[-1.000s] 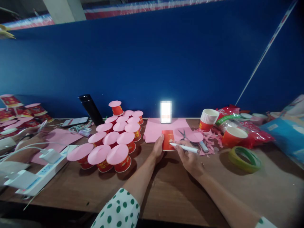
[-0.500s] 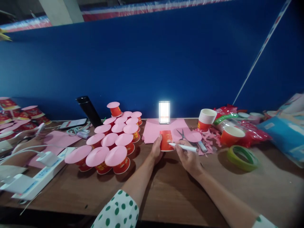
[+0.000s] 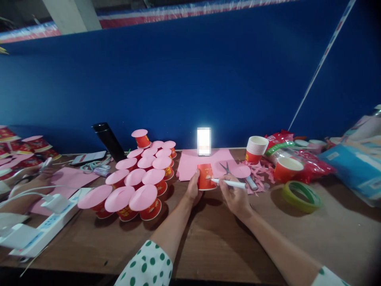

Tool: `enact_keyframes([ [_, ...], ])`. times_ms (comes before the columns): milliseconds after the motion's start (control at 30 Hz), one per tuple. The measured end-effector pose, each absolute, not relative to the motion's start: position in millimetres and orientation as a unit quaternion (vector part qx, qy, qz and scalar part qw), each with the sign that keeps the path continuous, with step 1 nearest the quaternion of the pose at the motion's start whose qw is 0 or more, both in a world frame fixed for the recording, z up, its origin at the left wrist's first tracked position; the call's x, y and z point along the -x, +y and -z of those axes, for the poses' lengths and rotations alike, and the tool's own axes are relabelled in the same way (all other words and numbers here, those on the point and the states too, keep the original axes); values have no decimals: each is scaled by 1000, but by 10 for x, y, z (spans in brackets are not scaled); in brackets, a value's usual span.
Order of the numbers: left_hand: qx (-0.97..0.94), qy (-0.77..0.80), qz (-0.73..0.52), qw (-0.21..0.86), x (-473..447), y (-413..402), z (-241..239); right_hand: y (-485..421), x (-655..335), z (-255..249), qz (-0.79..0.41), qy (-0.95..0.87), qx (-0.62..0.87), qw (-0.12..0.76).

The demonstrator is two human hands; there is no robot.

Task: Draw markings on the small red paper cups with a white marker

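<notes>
My left hand (image 3: 193, 188) is closed round the left side of a red paper cup (image 3: 205, 176), which is upside down with its white rim low. In my right hand (image 3: 236, 198) is a white marker (image 3: 230, 183), gripped like a pen. Its tip points left and meets or nearly meets the cup's printed side. Behind the cup lies a stack of pink paper sheets (image 3: 189, 163). Scissors (image 3: 226, 168) rest on the sheets, beside a pink paper disc (image 3: 241, 171).
Several red cups topped with pink discs (image 3: 143, 197) stand at left. A white power strip (image 3: 49, 226) and another person's hand (image 3: 35, 186) are farther left. Stacked cups (image 3: 256, 150), pink scraps (image 3: 260, 172), green tape (image 3: 301, 197) and a blue package (image 3: 351, 167) lie right. A black flask (image 3: 108, 141) stands behind.
The view has shifted slightly, so most things sit a little farther left. My left hand still holds the cup and my right hand the marker, with the tip still at the cup's side.
</notes>
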State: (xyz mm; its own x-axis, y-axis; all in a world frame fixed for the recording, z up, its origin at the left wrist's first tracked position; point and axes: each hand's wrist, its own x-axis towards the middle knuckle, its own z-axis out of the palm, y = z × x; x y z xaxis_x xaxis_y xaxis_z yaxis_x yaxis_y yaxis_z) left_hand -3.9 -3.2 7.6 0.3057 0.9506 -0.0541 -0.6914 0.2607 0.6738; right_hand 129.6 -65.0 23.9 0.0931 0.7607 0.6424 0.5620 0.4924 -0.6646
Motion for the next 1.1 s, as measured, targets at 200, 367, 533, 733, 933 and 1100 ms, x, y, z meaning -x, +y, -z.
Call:
enact_keyframes([
  [200,-285,221,-545,756,45,-35,-76,-653,-1303,-273,-84,-663,501,550],
  [367,-284,217,-546,758,44,-41,-87,-654,-1309,-272,-86,-665,503,546],
  [533,-278,221,-544,760,51,-45,-90,-651,-1312,-274,-86,-663,496,554],
  [733,-281,225,-539,762,58,-54,-111,-651,-1314,-281,-94,-657,502,554],
  [933,-276,230,-544,758,48,-51,-110,-644,-1313,-259,-87,-660,498,556],
  [1100,-285,226,-539,760,47,-32,-65,-657,-1298,-242,-108,-659,493,558],
])
